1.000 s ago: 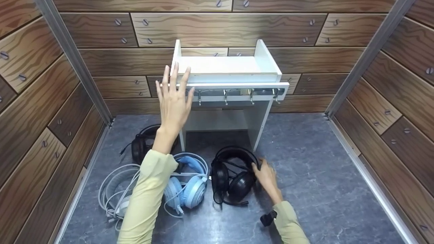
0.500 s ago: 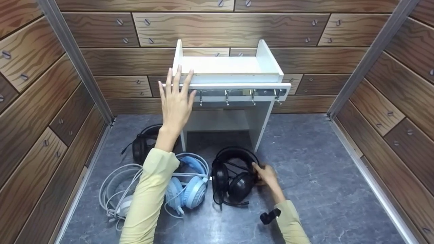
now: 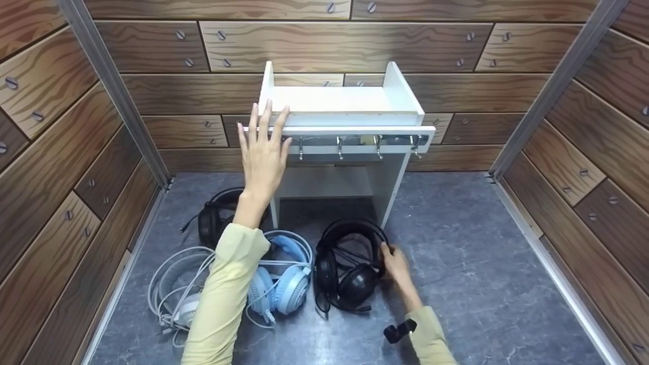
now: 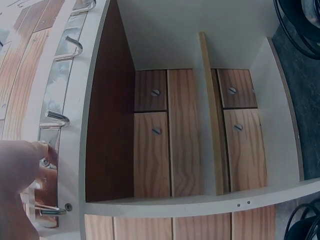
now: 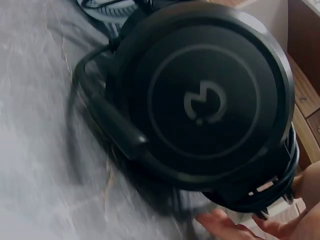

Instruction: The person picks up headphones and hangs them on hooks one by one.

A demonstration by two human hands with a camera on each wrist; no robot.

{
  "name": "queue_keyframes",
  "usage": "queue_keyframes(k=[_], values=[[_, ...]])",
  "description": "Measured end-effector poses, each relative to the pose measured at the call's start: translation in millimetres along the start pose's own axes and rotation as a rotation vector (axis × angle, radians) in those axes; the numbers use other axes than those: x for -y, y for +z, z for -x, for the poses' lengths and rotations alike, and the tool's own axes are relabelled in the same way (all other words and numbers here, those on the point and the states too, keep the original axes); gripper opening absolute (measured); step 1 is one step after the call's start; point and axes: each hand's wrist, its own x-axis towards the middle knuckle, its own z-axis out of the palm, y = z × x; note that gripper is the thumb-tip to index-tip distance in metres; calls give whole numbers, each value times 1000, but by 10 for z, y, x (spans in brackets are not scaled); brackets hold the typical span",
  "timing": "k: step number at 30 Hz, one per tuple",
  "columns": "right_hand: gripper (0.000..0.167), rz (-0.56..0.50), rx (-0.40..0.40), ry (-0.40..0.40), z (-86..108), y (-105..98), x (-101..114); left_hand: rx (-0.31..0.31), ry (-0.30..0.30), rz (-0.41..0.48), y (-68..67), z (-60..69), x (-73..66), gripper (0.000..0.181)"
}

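A black headset with a boom microphone (image 3: 359,284) is just in front of the white stand, its headband towards the stand. My right hand (image 3: 395,263) grips its right side, where the band meets the ear cup. In the right wrist view its round ear cup (image 5: 205,102) fills the middle, with fingers (image 5: 225,225) below it. My left hand (image 3: 263,162) rests on the left end of the white hook rail (image 3: 355,148), fingers straight and spread. The left wrist view shows that hand's thumb (image 4: 37,150) beside the metal hooks (image 4: 57,120).
On the grey floor lie a light-blue headset (image 3: 291,289), a white headset (image 3: 175,284) partly behind the left sleeve, and another black headset (image 3: 213,218). The white stand (image 3: 395,182) has an upper shelf (image 3: 329,99). Wood-patterned walls (image 3: 583,167) enclose the space.
My right fingers have closed on the black headset's side. The headset has tilted and shifted slightly. The left hand stays on the rail's left end.
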Motion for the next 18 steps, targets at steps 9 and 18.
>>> queue_keyframes(k=[9, 18], values=[[48, 11, -84, -29, 70, 61, 68, 8, -7, 13, -25, 1, -4, 61], [37, -13, -156, -106, 104, -9, 123, 11, -17, 25, -33, 0, -9, 60]])
